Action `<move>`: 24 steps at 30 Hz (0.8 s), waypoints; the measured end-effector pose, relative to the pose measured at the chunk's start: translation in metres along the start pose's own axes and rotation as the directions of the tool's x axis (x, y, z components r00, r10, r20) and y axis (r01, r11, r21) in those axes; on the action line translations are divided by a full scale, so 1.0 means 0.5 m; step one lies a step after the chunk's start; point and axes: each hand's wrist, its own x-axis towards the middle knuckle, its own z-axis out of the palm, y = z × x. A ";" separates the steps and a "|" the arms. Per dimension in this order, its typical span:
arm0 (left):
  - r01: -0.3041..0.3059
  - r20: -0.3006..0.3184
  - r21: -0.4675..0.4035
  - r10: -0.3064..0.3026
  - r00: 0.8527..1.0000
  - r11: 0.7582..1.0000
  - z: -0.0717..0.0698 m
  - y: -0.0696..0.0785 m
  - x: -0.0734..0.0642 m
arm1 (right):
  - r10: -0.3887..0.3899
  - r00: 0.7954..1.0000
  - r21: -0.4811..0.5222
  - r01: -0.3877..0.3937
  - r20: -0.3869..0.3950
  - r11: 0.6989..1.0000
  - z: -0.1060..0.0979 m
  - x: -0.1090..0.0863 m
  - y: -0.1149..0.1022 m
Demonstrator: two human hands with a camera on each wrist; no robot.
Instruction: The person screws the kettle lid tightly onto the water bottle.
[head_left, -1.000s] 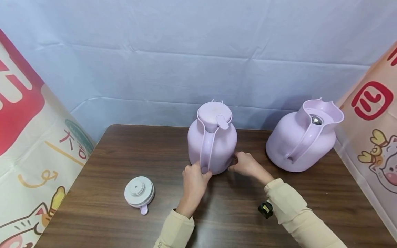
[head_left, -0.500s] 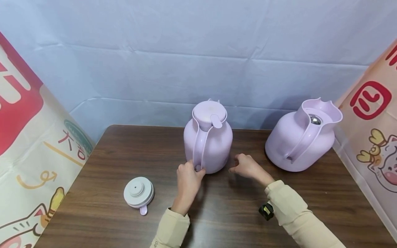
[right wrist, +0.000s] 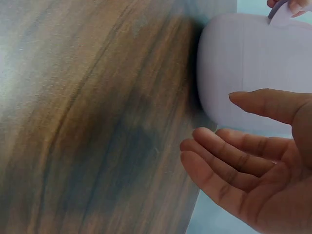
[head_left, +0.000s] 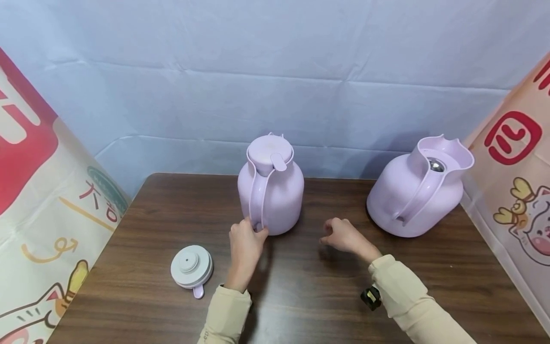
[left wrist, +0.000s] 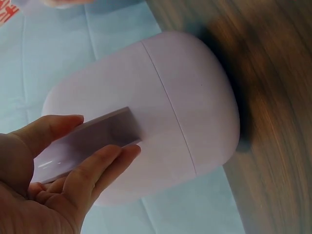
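Observation:
A lilac thermos jug (head_left: 279, 200) with its lid (head_left: 269, 152) on stands upright near the middle of the table's back. My left hand (head_left: 247, 246) grips the lower end of its handle (left wrist: 92, 139), thumb on one side and fingers on the other in the left wrist view. My right hand (head_left: 343, 236) is off to the right of this jug, holding nothing, its fingers loosely bent and apart from the thumb in the right wrist view. A second lilac thermos jug (head_left: 412, 205), without a lid, stands at the right, its silvery inner mouth showing.
A pale grey lid (head_left: 192, 267) with a lilac tab lies upside down at the left of the brown table (head_left: 309, 306). A light blue cloth (head_left: 206, 95) hangs behind, with printed banners (head_left: 47, 239) at both sides.
The lidded jug has moved left across the table with my left hand on its handle. My right hand has come away from the jug's side and stays near its former spot.

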 end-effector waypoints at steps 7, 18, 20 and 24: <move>0.031 -0.026 -0.010 -0.031 0.999 0.999 -0.011 -0.020 0.017 | -0.060 0.998 0.020 0.060 -0.022 0.998 0.018 -0.007 0.014; 0.069 -0.089 -0.002 -0.069 0.994 0.998 -0.024 -0.046 0.044 | -0.089 0.994 0.043 0.086 0.071 0.995 0.066 -0.023 0.041; 0.078 -0.095 0.000 -0.078 0.992 0.997 -0.028 -0.049 0.049 | -0.077 0.994 0.053 0.073 0.082 0.996 0.072 -0.025 0.044; 0.099 -0.096 0.007 -0.097 0.991 0.995 -0.038 -0.056 0.059 | -0.053 0.994 0.054 0.048 0.097 0.997 0.080 -0.028 0.049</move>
